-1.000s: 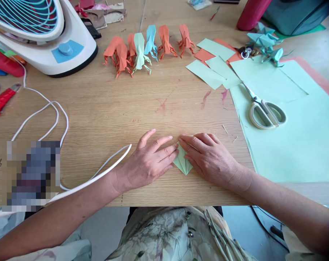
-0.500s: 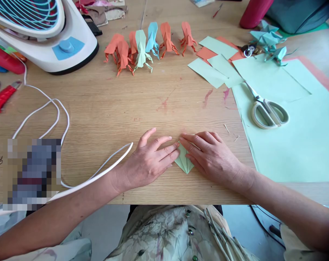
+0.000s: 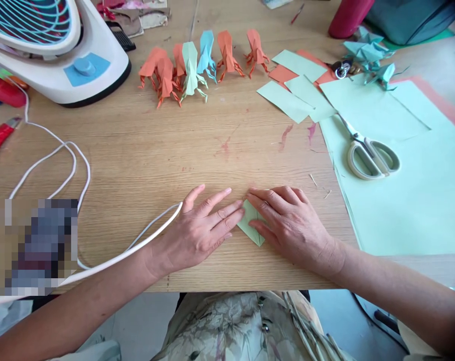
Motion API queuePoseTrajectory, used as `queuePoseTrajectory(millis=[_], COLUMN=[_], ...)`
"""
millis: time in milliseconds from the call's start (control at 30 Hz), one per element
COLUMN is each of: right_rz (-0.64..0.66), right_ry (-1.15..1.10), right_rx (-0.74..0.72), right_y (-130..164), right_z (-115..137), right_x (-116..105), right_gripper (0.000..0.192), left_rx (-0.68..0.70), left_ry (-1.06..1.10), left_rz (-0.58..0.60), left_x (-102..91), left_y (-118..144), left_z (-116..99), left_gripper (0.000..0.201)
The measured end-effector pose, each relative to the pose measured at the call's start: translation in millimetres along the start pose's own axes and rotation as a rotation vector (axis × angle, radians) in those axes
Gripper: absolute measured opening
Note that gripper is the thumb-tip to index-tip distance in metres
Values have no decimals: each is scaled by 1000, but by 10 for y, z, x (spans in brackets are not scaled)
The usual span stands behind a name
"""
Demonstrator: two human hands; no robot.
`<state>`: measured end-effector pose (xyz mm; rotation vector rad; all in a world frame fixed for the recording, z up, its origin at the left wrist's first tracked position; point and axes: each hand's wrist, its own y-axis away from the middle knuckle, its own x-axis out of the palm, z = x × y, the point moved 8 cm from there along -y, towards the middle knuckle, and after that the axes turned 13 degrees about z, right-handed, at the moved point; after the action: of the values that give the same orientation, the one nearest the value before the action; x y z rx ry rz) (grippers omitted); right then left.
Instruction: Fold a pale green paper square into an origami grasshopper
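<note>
Nearest, on the light-brown wooden tabletop, a small pale-green folded paper diamond lies between both hands; it shows fewer crease lines than half a second ago, so a flap has probably been turned and the folding advanced. The left hand is spread wide, fingertips at the paper's left edge, gripping nothing; the right hand is loosely bent over it, thumb on top, any pinch hidden. Beyond, white-handled metal scissors and standing folded-paper figures remain in place.
</note>
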<state>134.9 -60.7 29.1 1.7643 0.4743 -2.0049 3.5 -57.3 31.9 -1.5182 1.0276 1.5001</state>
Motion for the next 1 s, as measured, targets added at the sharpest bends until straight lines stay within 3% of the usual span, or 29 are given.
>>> queuePoseTrajectory(millis=[133, 433, 1000], right_rz=[3, 11, 16], right_ry=[2, -33, -17], right_rx=[-3, 1, 13], right_y=[2, 0, 12], right_z=[-2, -15, -21], right_x=[4, 28, 35], right_gripper=[38, 40, 39], left_rx=[-60, -59, -73], left_ry=[6, -4, -9], left_rz=[-15, 24, 150], left_x=[-38, 3, 66], left_y=[8, -83, 24], left_z=[91, 60, 129], left_gripper=[41, 35, 49])
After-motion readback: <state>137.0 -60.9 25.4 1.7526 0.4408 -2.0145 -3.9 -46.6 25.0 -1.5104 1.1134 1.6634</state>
